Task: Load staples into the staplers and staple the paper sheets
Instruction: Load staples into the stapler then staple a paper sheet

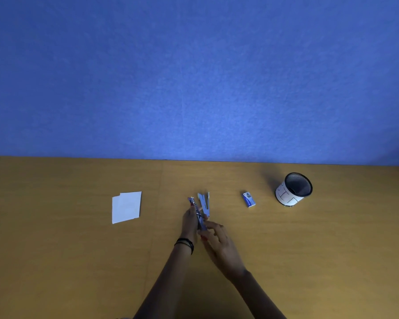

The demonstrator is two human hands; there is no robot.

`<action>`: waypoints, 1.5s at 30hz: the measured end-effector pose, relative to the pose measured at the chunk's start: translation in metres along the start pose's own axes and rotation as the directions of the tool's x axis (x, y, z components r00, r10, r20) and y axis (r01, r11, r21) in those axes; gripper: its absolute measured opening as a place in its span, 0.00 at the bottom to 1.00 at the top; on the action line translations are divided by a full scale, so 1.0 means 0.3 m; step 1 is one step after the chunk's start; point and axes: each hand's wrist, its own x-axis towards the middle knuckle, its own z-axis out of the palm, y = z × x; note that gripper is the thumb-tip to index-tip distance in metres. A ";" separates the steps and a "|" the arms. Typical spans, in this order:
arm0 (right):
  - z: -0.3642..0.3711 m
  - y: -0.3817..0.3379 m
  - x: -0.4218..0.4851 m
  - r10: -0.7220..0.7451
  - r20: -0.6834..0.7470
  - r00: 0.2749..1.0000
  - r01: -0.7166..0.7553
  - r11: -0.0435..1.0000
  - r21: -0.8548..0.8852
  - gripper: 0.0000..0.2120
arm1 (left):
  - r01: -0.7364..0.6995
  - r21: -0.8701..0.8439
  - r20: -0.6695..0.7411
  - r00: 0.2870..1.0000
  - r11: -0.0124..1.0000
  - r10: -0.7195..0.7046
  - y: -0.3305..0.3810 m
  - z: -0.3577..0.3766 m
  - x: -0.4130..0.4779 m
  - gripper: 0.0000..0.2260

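Left hand (189, 221), dark bands at the wrist, wraps its fingers round the stapler (202, 209) from the left side. Right hand (217, 238) pinches the stapler's near end between thumb and fingertips, as far as the blur lets me tell. Stapler is held low over the middle of the desk (55, 261), swung open in a V: the join sits at the hands and both arms point toward the far edge.

Judgement: loading step, magazine exposed, no staples visible in either hand.

Relation that matters next: the staple box (249, 199) lies on the surface to the right of the hands, apart from them, closer to the far edge than the near one. Its long axis runs roughly from near edge to far edge, tilted slightly. The right hand is the nearer one, so it would have to let go to fetch a strip.

Paper sheets (126, 207) lie flat left of the hands, slightly offset in a stack, nearer the left hand.

Mesh pen cup (294, 188) stands toward the far right.

Writing: box print is blue and white, too small to read; the cup's white wrap carries dark drawn lines, not legible
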 end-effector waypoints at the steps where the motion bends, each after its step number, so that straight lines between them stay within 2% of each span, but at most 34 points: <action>1: -0.008 0.002 0.012 -0.015 -0.031 0.999 0.015 1.000 0.006 0.08 | 0.013 0.005 0.021 1.000 1.000 -0.013 -0.001 -0.008 -0.004 0.18; 3: -0.026 0.004 0.028 0.012 -0.069 0.998 -0.008 0.998 0.062 0.07 | 0.039 0.009 0.073 0.997 0.999 -0.039 -0.005 -0.019 -0.018 0.17; 7: -0.062 0.014 0.034 0.184 -0.099 0.978 -0.158 0.961 0.229 0.09 | 0.029 0.073 0.167 0.985 0.997 -0.041 -0.004 -0.024 -0.072 0.15; 12: -0.105 0.038 0.051 0.438 -0.147 0.887 -0.335 0.829 0.448 0.10 | -0.039 0.167 0.296 0.955 0.985 -0.012 -0.006 -0.023 -0.155 0.14; 17: -0.156 0.043 0.072 0.494 -0.167 0.853 -0.348 0.778 0.523 0.15 | -0.048 0.176 0.364 0.931 0.983 -0.019 -0.027 -0.009 -0.228 0.14; 23: -0.181 0.078 0.058 0.577 -0.150 0.803 -0.409 0.716 0.565 0.08 | -0.049 0.156 0.383 0.924 0.986 -0.015 -0.053 0.020 -0.290 0.13; 25: -0.189 0.068 0.056 0.664 -0.028 0.747 -0.486 0.575 0.659 0.09 | -0.041 0.133 0.402 0.916 0.990 -0.016 -0.057 0.024 -0.306 0.14; 27: -0.196 0.049 0.053 0.689 0.171 0.704 -0.537 0.360 0.763 0.10 | -0.038 0.114 0.421 0.907 0.993 -0.013 -0.058 0.027 -0.319 0.14; 30: -0.202 0.037 0.051 0.646 0.437 0.626 -0.591 0.028 0.806 0.26 | -0.051 0.118 0.434 0.901 0.992 -0.005 -0.060 0.037 -0.329 0.12; 32: -0.199 0.037 0.055 0.612 0.527 0.590 -0.601 -0.103 0.792 0.30 | -0.069 0.131 0.442 0.897 0.989 0.004 -0.063 0.042 -0.332 0.12; 36: -0.193 0.038 0.061 0.592 0.598 0.540 -0.543 -0.297 0.785 0.26 | -0.090 0.162 0.486 0.874 0.983 0.000 -0.062 0.037 -0.332 0.15; 38: -0.196 0.044 0.065 0.611 0.609 0.505 -0.513 -0.356 0.781 0.24 | -0.080 0.190 0.498 0.867 0.978 -0.026 -0.058 0.034 -0.328 0.17; 42: -0.200 0.055 0.081 0.655 0.598 0.462 -0.462 -0.398 0.793 0.21 | -0.148 0.259 0.523 0.852 0.954 -0.010 -0.051 0.039 -0.321 0.12; 45: -0.197 0.056 0.092 0.681 0.555 0.477 -0.420 -0.377 0.825 0.20 | -0.277 0.313 0.483 0.870 0.908 0.099 -0.049 0.060 -0.316 0.12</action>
